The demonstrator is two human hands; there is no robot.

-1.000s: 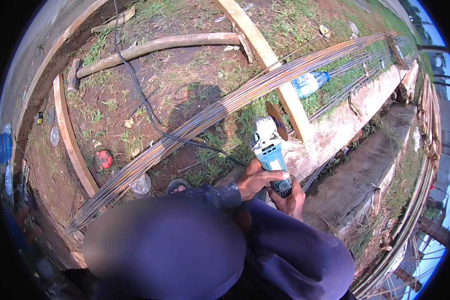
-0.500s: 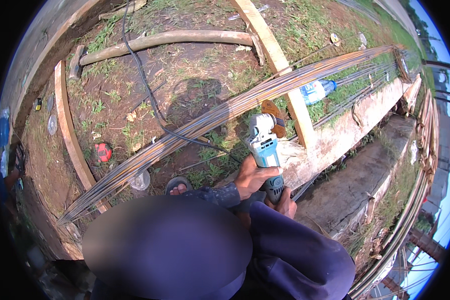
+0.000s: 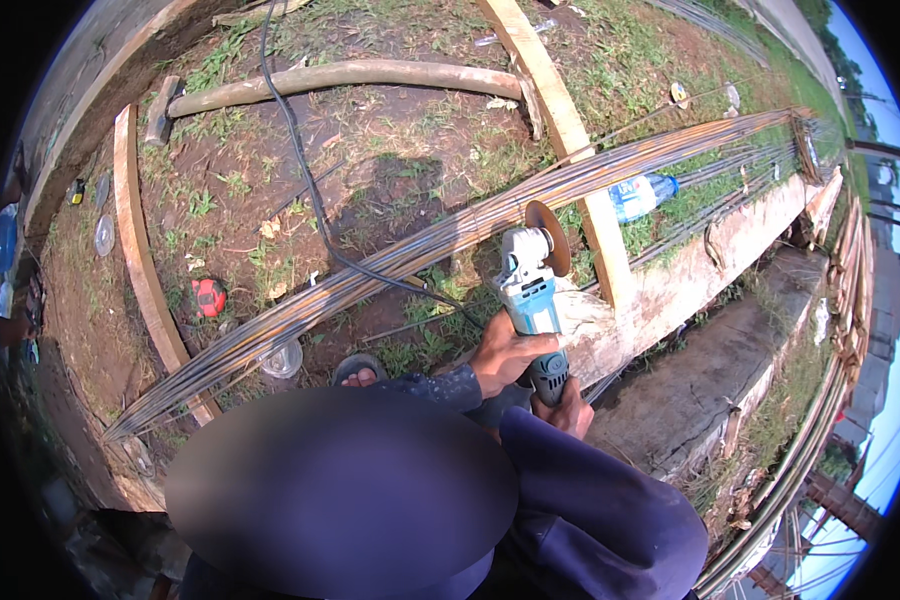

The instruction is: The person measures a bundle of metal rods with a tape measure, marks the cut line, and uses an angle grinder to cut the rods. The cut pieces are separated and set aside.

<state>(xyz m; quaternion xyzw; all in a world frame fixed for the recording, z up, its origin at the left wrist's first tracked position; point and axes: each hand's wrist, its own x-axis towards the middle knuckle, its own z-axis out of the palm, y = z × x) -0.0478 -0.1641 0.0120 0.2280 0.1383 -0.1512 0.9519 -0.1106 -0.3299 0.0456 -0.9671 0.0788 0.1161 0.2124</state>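
My left hand (image 3: 502, 358) is wrapped round the body of a teal-and-silver angle grinder (image 3: 532, 298). My right hand (image 3: 566, 408) grips its lower end, partly hidden behind my knee. The grinder points upward, its thin brown cutting disc (image 3: 555, 232) just beside a long bundle of rusty steel bars (image 3: 390, 265) and a pale timber plank (image 3: 605, 255); I cannot tell whether they touch. A black cable (image 3: 308, 185) lies across the bundle. A blue-labelled bottle (image 3: 642, 198) lies right of the plank.
A sledgehammer (image 3: 340, 76) lies on the ground at the back, a curved plank (image 3: 150, 280) and red tape measure (image 3: 209, 297) at the left. A concrete beam (image 3: 720, 260) and ledge (image 3: 700, 360) run along my right, with more long bars (image 3: 800, 460) beyond. My sandalled foot (image 3: 358, 372) is below.
The view has shifted, so the ground appears further right and down. The grinder sits slightly further left relative to the plank, and its disc has changed angle. Both hands keep their grip.
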